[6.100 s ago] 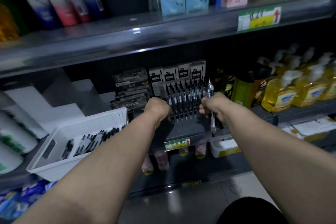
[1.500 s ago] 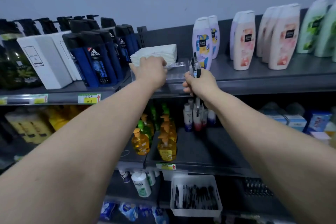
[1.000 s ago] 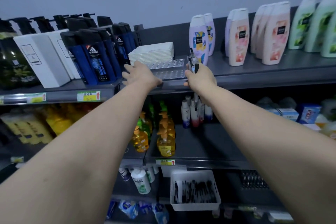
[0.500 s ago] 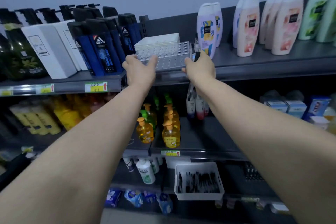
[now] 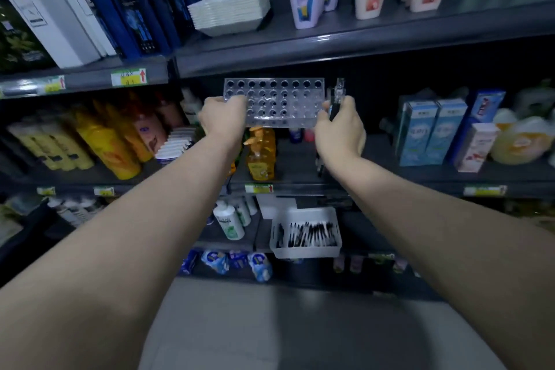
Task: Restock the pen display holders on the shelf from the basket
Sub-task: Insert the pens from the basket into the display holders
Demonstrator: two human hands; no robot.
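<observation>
Lowered from the shelf (image 5: 375, 36), the clear pen holder (image 5: 279, 99) shows empty holes.

Single head-worn view — faces forward and down; shelves (image 5: 330, 48) near, floor (image 5: 270, 324) at bottom.

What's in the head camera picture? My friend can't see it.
A left hand and a right hand hold an empty clear pen holder with round holes in front of store shelves; the right hand also grips a few pens. Lower down sits a white basket of pens.
</observation>
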